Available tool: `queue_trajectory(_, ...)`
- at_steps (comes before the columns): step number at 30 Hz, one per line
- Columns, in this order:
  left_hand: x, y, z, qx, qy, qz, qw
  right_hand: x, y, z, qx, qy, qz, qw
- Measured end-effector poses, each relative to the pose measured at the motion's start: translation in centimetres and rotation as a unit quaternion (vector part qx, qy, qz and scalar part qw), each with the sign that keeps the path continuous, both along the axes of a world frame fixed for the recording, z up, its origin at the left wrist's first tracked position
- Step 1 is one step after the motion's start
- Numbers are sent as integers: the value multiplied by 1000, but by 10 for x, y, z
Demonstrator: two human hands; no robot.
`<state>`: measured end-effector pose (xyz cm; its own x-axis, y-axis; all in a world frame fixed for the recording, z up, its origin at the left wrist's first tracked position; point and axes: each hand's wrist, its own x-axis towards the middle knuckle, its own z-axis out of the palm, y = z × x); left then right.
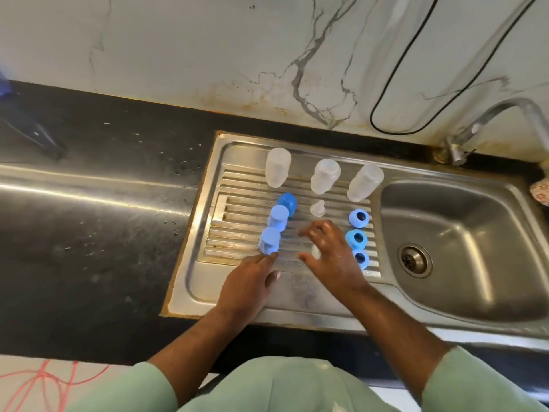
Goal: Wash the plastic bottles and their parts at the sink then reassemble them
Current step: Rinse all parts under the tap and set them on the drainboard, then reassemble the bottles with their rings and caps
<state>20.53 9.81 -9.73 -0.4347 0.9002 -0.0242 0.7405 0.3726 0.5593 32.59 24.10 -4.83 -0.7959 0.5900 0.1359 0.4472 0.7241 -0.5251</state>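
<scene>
Right hand [328, 251]: fingers spread and lightly curled, hovering over or resting on the ribbed drainboard [246, 185]. A small clear nipple [315, 251] sits under the palm, between thumb and fingers. Motion blur at the fingertips, so I can't tell if it's pinched or just covered. Calling it not gripped.

Left hand [252, 282]: flat, fingers straight, holding nothing. Its fingertips reach to just beside the nearest pale blue cap [269, 241], at 12 o'clock from the hand.

Layout from the hands out:
- Three caps in a column at 11–12 o'clock of the left hand; far one is darker blue [287, 203].
- Three blue collar rings [358, 239] in a column at 3 o'clock of the right hand, holes facing up, close by.
- Second clear nipple [317, 208] at 12 o'clock of the right hand, standing tip up.
- Three clear bottles [325, 176] in a row at the far edge, long axis vertical, apparently mouth down to drain.

Key relation: rings lie right of the right hand, nipples under and ahead of it, so the right hand is nearer for nipple-into-ring. Left hand is nearer the caps.

Judgement: washing looks done, reassembly starting.

Sink basin [463, 233] at 3 o'clock, tap [505, 114] above it. Black counter [104, 203] at 9 o'clock, marbled wall behind.
</scene>
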Motion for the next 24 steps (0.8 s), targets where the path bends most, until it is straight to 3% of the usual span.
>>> queue_trajectory(3,25,21,5,0,-34,-9,999,54,25,10,-18,-6,-106,994)
queue_trajectory(6,43,49,5,-7,-97,34,995,104,45,-12,-58,-182,-169,967)
queue_trajectory(10,57,81,-1,-33,-115,49,992,113,49,-24,-72,-147,-167,972)
queue_trajectory(14,74,96,-2,-54,-66,68,994,102,56,-31,-61,-208,-115,970)
queue_trajectory(20,88,106,13,-29,-55,158,986,112,58,-40,-44,-157,-15,986)
queue_trajectory(23,100,109,48,102,-102,217,966,126,61,-20,23,-27,-21,999)
queue_trajectory(24,102,110,58,148,-77,205,964,131,64,-9,44,24,-47,998)
